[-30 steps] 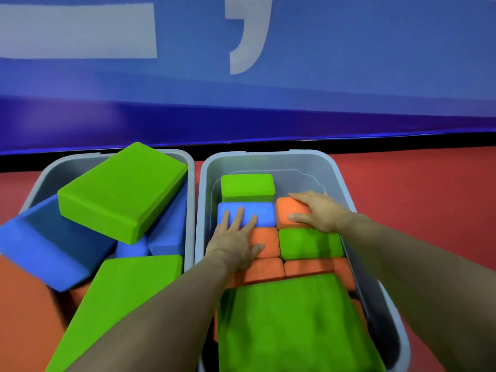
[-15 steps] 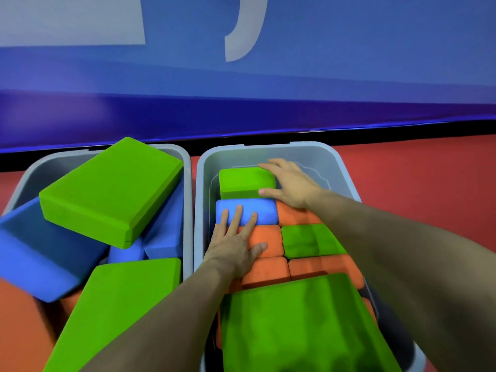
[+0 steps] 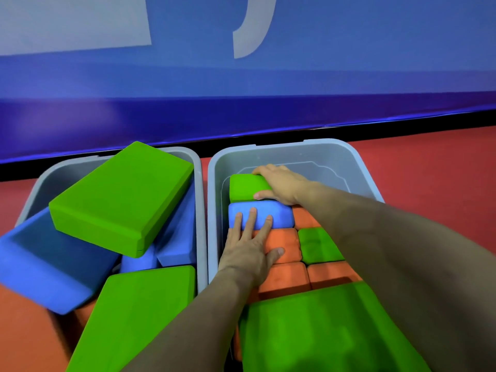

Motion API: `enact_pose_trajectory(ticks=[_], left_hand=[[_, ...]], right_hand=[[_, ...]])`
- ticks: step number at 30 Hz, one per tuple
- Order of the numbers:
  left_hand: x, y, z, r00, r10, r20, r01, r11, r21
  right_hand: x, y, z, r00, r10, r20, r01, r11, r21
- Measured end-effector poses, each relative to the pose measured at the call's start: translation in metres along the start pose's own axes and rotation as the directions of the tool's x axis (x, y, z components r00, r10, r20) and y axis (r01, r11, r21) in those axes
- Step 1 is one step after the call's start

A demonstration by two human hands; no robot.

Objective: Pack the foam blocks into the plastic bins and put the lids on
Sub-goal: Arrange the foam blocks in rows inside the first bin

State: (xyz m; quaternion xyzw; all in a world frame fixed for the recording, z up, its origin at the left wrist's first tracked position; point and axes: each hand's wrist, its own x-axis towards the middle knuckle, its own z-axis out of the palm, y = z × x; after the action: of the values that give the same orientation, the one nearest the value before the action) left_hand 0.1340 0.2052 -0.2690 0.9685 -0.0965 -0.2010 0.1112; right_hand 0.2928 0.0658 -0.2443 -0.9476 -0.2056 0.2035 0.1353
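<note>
Head view: two hands down in the right bin [image 3: 357, 167], working the packed foam blocks.

Right hand [image 3: 281, 185] curls over the far green block [image 3: 245, 187] at the bin's back corner, thumb on its near edge. Left hand [image 3: 249, 251] lies flat, fingers straight, tips on the blue block [image 3: 279, 212] and palm on the orange blocks [image 3: 284, 245]. Beside it, the left bin [image 3: 200, 183] holds loose tilted blocks, a big green slab [image 3: 120, 197] on top.
</note>
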Motion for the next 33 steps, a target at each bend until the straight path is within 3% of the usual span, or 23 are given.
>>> enact_pose_trajectory(ticks=[4,20,28,33], left_hand=[[-0.002,0.000,-0.004,1.000,-0.005,0.007,0.005,1.000,0.017],[-0.003,0.002,-0.005,1.000,-0.012,0.012,0.012,1.000,0.000],[-0.004,0.002,-0.005,1.000,-0.013,0.029,0.014,1.000,-0.023],[-0.003,0.002,-0.008,0.999,-0.012,0.047,0.015,0.998,-0.059]], right_hand=[[0.001,0.001,-0.006,0.999,-0.035,0.015,0.036,0.997,-0.069],[0.006,-0.004,0.006,0.994,0.082,0.075,-0.088,0.993,0.074],[0.006,-0.001,0.006,0.997,0.033,0.076,-0.036,0.998,0.044],[0.000,-0.007,0.010,0.994,0.095,0.048,-0.095,0.996,-0.002]])
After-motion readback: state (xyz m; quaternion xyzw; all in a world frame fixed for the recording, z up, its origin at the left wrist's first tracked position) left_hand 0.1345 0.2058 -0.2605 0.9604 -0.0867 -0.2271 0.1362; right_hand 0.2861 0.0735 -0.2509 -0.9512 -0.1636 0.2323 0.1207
